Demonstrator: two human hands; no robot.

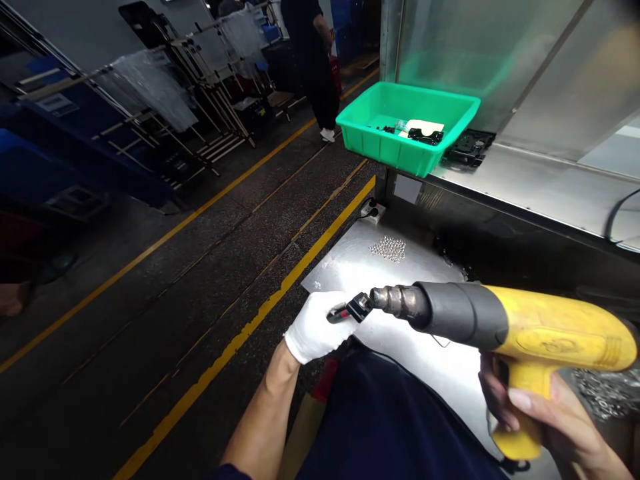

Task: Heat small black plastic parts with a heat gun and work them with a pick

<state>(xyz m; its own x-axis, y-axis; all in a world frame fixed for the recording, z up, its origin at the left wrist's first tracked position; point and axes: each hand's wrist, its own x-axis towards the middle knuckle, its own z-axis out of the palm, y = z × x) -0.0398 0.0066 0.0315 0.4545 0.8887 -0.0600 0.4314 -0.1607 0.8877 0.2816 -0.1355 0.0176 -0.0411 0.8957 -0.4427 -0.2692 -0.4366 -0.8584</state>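
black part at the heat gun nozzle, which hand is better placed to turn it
Left, likely: the white-gloved left hand holds the small black part, while the right hand is wrapped around the yellow heat gun.

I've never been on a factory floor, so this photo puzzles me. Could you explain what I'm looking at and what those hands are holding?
This is one picture from a camera worn on a person's head, looking down, so their own arms come in from the bottom. Their left hand, in a white glove, holds a small black part with a bit of red on it. Their right hand grips what looks like a yellow heat gun, its metal nozzle pointed at that part. On the metal surface in front lies a cluster of shiny beads. Farther back, a green tray holds dark parts, and a co-worker stands in the aisle.
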